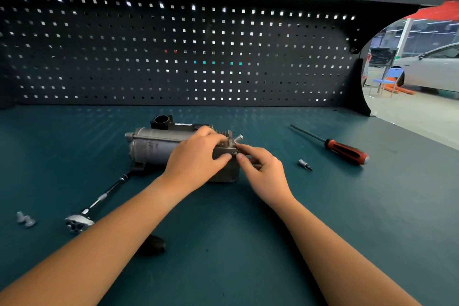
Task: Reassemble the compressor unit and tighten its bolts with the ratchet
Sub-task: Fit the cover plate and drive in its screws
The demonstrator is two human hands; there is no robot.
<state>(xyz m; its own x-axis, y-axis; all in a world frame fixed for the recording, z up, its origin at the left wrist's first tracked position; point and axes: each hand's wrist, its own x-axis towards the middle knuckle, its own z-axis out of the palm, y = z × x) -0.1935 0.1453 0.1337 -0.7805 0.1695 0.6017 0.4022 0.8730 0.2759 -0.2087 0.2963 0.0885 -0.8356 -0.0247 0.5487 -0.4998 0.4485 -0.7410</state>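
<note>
The green bench (223, 243) carries compressor (154, 146), ratchet (99, 201), two bolts (25, 219), screwdriver (345, 150), bit socket (304, 164), black cap (155, 243).

Open mat (248, 243) lies between compressor (154, 146) and screwdriver (345, 150), save one bit (305, 164).

Both our forearms bare, reaching forward and converging. Our left hand (196, 156) palm-down, fingers curled over the compressor unit (154, 144), thumb on its near face. Our right hand (263, 171) just beside, thumb and forefinger pinching a bolt (234, 153).
</note>
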